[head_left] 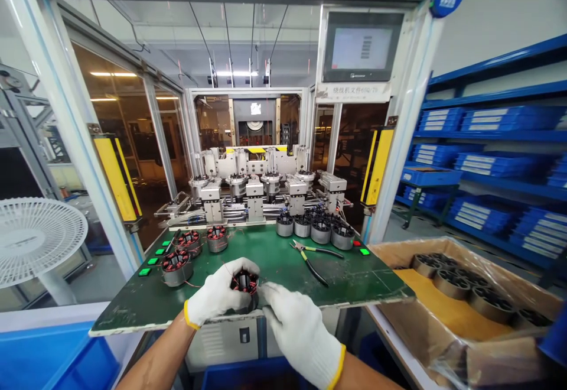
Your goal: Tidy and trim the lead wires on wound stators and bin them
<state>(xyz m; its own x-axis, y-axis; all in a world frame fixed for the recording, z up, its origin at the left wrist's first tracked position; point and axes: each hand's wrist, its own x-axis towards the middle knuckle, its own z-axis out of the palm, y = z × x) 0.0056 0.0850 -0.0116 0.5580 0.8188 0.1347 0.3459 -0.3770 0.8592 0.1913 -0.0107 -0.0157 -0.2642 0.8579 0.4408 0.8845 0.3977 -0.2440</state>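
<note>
Both my hands wear white knit gloves at the near edge of a green work table (274, 260). My left hand (217, 295) wraps around a wound stator (245, 283) with red copper coils, holding it on the table edge. My right hand (295, 325) sits just right of it, fingertips pinching near the stator's side, where a thin wire seems to run. Three more wound stators (177, 265) lie on the table's left part. Several unwound grey stator cores (321, 229) stand in a row at the back right.
Green-handled pliers (312, 255) lie on the table right of centre. A winding machine (261, 186) fills the back, a screen (361, 47) above it. A cardboard box (465, 319) of cores is at right, a white fan (38, 239) at left, blue shelves (496, 159) far right.
</note>
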